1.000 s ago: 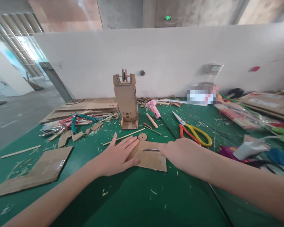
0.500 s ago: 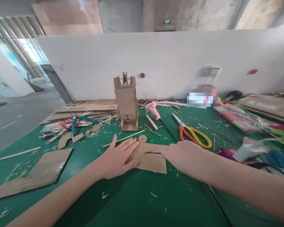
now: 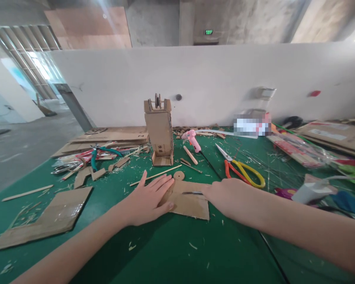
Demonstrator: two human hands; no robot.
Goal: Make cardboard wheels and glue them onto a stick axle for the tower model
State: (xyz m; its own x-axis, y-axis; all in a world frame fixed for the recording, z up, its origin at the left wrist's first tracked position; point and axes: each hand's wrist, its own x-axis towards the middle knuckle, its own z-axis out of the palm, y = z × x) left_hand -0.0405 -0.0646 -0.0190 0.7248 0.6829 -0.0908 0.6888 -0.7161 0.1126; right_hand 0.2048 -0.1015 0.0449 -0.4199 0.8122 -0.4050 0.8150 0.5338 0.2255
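A small rectangular piece of cardboard [image 3: 192, 207] lies on the green tabletop in front of me. My left hand [image 3: 150, 199] is flat on its left part, fingers spread and pressing down. Over the right edge, my right hand [image 3: 225, 195] is closed around a tool with a slim metal blade [image 3: 192, 193]; its handle is hidden in my fist. The blade points left and lies low across the cardboard's upper half. Just beyond my left fingertips sits a cardboard disc [image 3: 179, 175] with a small centre hole. Beside that hand runs a thin wooden stick [image 3: 155, 175].
Behind my hands stands a cardboard tower [image 3: 159, 134] with a pulley-like wheel on top. A pink glue gun [image 3: 195, 142] and orange-and-yellow scissors [image 3: 239, 167] lie to the right. Teal-handled pliers [image 3: 94, 157], cardboard scraps and an L-shaped cardboard piece [image 3: 56, 207] are on the left.
The view has shifted slightly, so everything sits a little lower in the picture. Both hands, the blade and the cardboard keep nearly the same places relative to each other.
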